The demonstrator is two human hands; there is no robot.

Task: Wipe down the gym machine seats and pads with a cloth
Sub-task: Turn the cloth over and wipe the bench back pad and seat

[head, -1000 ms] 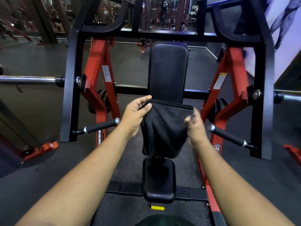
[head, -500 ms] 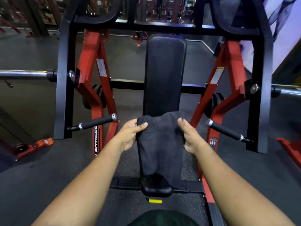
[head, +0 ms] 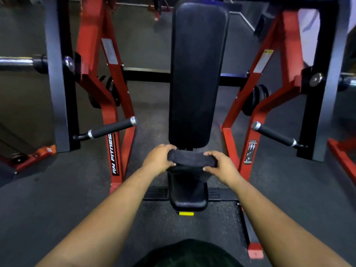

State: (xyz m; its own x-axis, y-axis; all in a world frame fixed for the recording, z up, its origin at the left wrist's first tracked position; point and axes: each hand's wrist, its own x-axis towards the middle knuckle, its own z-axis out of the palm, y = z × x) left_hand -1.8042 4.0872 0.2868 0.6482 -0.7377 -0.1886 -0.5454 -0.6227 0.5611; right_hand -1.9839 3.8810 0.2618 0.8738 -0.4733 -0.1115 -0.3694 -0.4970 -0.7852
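Both hands are on the dark grey folded cloth (head: 189, 159), one at each end. Left hand (head: 157, 158) has its grip curled round the left end, right hand (head: 221, 165) pinches the right end, thumb underneath. The cloth is stretched between them, lying across the back of the small black padded seat (head: 188, 191), just below the tall black upright back pad (head: 196, 74). Red steel frame (head: 113, 105) on both sides.

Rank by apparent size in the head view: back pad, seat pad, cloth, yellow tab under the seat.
1. back pad
2. seat pad, though partly covered by the cloth
3. cloth, bunched between both hands; the seat pad's nearness makes 2 and 3 unsure
4. yellow tab
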